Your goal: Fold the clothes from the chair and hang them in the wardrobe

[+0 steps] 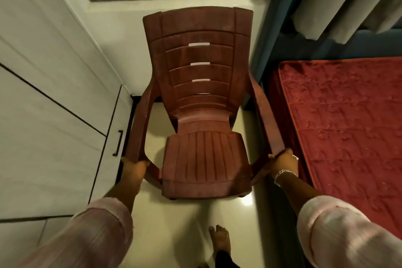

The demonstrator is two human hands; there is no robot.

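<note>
Pink sleeves (91, 235) reach forward; her left hand (134, 165) grips one armrest of the brown plastic chair (200, 115), fingers curled round it. Her right hand (282, 163) clamps the other, beside the red mattress (348, 126).

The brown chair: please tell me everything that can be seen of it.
The chair looks like moulded reddish-brown plastic, with a tall ribbed back pierced by narrow slots, a grooved seat and two armrests. It faces the person and holds no clothes. The left hand and right hand each grip an armrest's front end. It is between the white wardrobe and the red mattress, below the window.
</note>
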